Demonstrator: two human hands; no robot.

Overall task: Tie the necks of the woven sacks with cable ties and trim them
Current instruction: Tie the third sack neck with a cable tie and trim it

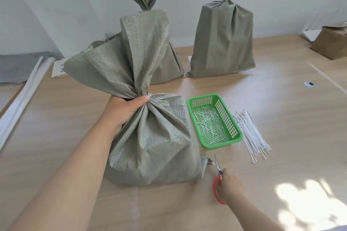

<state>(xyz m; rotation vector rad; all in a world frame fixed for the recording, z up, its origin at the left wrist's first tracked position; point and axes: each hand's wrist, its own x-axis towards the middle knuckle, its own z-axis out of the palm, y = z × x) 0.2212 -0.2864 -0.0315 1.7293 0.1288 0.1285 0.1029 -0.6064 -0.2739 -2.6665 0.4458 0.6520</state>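
Where left hand (123,112) grips sack (154,148) neck, tie hidden, scissors (217,182) part-covered.

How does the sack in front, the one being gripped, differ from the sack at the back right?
The near sack has its neck bunched and held shut by the left hand; the back right sack stands alone, its neck cinched with no hand on it. The near sack's top fans out wide and loose above the grip; the back right sack's top is twisted narrower. Both are grey-green woven sacks, filled and upright on the wooden table.

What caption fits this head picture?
Left hand grips a woven sack's neck; right hand on red scissors.
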